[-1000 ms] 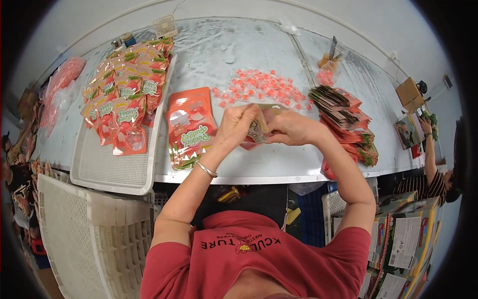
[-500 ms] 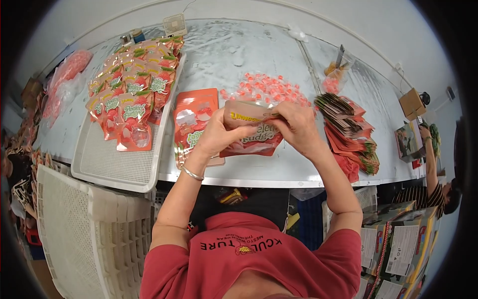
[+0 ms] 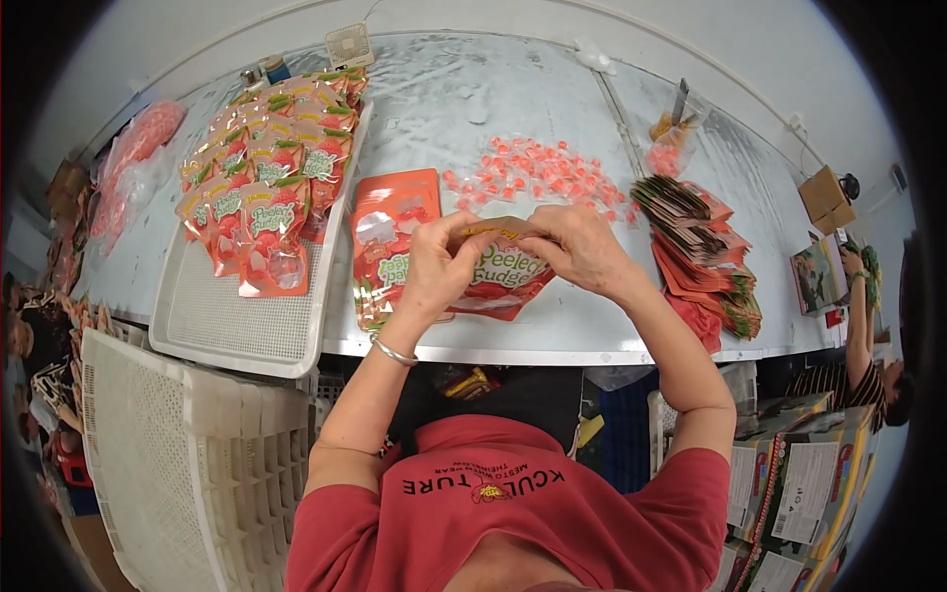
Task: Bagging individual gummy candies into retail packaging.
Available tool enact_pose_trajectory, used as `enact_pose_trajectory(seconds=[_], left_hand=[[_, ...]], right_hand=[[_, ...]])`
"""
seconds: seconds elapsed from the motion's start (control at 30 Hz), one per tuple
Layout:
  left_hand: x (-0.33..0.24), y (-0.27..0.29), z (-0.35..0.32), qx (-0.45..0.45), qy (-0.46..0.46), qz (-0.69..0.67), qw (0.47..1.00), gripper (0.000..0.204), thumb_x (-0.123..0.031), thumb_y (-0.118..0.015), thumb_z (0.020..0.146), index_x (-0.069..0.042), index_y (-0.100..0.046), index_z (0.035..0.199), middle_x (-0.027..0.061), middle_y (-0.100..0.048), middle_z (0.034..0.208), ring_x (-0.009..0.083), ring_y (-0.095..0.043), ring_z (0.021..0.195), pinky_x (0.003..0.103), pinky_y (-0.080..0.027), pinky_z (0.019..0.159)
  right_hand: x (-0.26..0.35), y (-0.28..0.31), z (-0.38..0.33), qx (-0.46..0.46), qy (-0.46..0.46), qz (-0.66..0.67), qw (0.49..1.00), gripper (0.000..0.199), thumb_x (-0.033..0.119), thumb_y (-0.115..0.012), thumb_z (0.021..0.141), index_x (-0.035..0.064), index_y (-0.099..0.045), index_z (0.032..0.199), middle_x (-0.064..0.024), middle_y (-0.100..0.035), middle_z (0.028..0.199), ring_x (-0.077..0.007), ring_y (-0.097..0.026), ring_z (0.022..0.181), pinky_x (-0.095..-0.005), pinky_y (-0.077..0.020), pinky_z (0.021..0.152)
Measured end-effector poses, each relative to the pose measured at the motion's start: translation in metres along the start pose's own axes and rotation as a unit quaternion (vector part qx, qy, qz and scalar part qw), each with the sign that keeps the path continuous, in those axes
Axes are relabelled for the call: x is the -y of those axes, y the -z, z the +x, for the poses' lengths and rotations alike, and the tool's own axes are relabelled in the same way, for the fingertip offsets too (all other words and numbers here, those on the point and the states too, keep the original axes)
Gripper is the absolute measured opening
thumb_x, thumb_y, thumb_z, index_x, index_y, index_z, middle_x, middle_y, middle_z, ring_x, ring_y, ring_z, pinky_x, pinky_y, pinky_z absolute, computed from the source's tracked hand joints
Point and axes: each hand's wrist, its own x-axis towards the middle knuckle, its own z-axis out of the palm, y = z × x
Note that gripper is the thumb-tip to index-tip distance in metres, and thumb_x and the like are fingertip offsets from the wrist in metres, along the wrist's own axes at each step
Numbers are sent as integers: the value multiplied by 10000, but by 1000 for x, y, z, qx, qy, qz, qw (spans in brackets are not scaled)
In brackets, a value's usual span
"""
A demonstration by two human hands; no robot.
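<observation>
A red candy pouch (image 3: 505, 278) hangs upright between my hands above the table's near edge. My left hand (image 3: 441, 259) pinches its upper left corner, thumb in front. Near the upper right corner, my right hand (image 3: 580, 247) grips the pouch's top edge with bent fingers. Whether its mouth is open cannot be made out. Just beyond my hands lies a heap of pink, clear-wrapped candies (image 3: 543, 170). Flat red pouches (image 3: 397, 212) are stacked beside my left hand. Another fanned stack of flat pouches (image 3: 702, 261) lies right of my right hand.
At left, a white mesh tray (image 3: 232, 314) holds filled pouches (image 3: 271, 232). Stacked white crates (image 3: 138, 414) stand below it. A bag of pink candies (image 3: 143, 138) lies far left, a small fan (image 3: 347, 44) at the back. Boxes (image 3: 799, 483) and another person's arm (image 3: 858, 306) are at right.
Both hands have drawn the pouch's top edge downward and tilted it, so its upper panel shows less and its front more. The view has shifted slightly.
</observation>
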Motion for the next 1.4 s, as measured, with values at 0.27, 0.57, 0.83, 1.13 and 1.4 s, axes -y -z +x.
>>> enact_pose_trajectory(seconds=[0.27,0.57,0.83,1.13,1.4], left_hand=[[-5,0,3,-83,30,-140,986,124,-59,-604,826,12,-664,909,17,-641,692,44,-540,616,220,-441,552],[-6,40,-15,-150,34,-148,977,156,-90,-578,877,12,-658,963,9,-648,823,61,-571,748,193,-454,617],[-29,141,-26,-400,-98,75,908,462,-125,-638,822,-11,-478,1241,126,-568,1109,189,-530,1022,303,-414,877],[58,201,-75,-479,47,480,733,1315,-485,-859,470,-134,-61,1454,231,-37,1471,515,-21,1329,603,-131,1051],[162,259,-50,-298,211,613,700,1370,-704,-762,392,-123,-114,1449,358,-81,1426,515,-22,1332,583,-50,1069]], right_hand=[[6,-6,21,-1,5,-19,1000,201,235,-631,785,34,-638,781,-131,-588,676,-318,-576,655,-418,-441,576],[8,-10,26,11,46,0,999,143,140,-660,770,2,-630,753,-105,-529,614,-246,-491,552,-332,-376,528],[56,-64,135,-55,57,141,987,153,110,-564,873,-17,-648,881,-3,-555,607,-74,-457,520,-249,-358,464],[136,-254,300,-136,85,328,931,213,168,-604,799,118,-677,993,-155,-640,782,-321,-624,736,-408,-475,670],[70,-284,249,-73,63,249,964,633,261,-652,753,64,-413,1305,-274,-427,1291,-381,-390,1228,-451,-341,1001]])
